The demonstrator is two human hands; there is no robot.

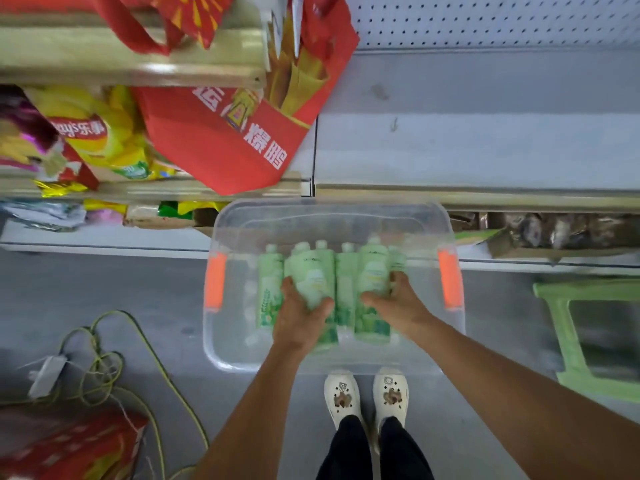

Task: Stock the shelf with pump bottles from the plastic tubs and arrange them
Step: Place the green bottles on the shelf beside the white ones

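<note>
1. On the grey floor (104, 289) in front of my white shoes (367, 396) stands a clear plastic tub (242, 355), its far rim close under the front edge of the bottom shelf (485, 199).
2. The tub has an orange handle (215, 282) on its left wall and another orange handle (449, 278) on its right wall.
3. Inside the tub lie green bottles (346, 278), side by side, their caps pointing toward the far wall.
4. My left hand (298, 317) grips one bottle (313, 275) left of the middle of the row, thumb across its front and fingers curled around its left side.
5. My right hand (398, 303) holds another bottle (374, 271) toward the right end of the row, thumb on its front and fingers wrapped around its far side.
6. One more bottle (268, 289) lies just beside my left hand, nearer the left wall of the tub.
7. The grey shelf surface (485, 143) above the tub's right half has a perforated white back panel (485, 19) behind it.
8. To the left, a red bag (221, 140) with white lettering hangs over the shelf edge, beside yellow snack packets (104, 133).
9. A green stool (575, 341) stands on the floor to the right of the tub.
10. A yellow cable (138, 334) and a white power strip (46, 375) lie on the floor to the left, near a red box (69, 445) at the lower left corner.
</note>
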